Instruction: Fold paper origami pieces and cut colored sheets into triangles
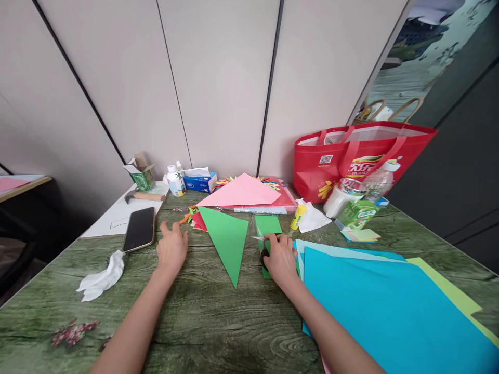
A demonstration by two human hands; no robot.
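My right hand [281,258] has its fingers curled over the black-handled scissors [264,254], whose blades point to the upper left. Beneath them lies a green paper strip [268,224], partly covered by the hand. To the left of that, a green paper triangle [228,236] rests on the table with one corner toward me. My left hand [172,248] is over the table between the phone [139,228] and the triangle, fingers apart and holding nothing. Its fingertips are close to small orange and red paper pieces [198,220].
Blue paper sheets [374,306] cover the right side. A yellow glue stick [298,216] stands near a white tissue [314,218]. Behind are a pink folded paper [244,191], a red bag [323,171] and a blue tissue pack [200,182]. A hammer [146,196] lies back left.
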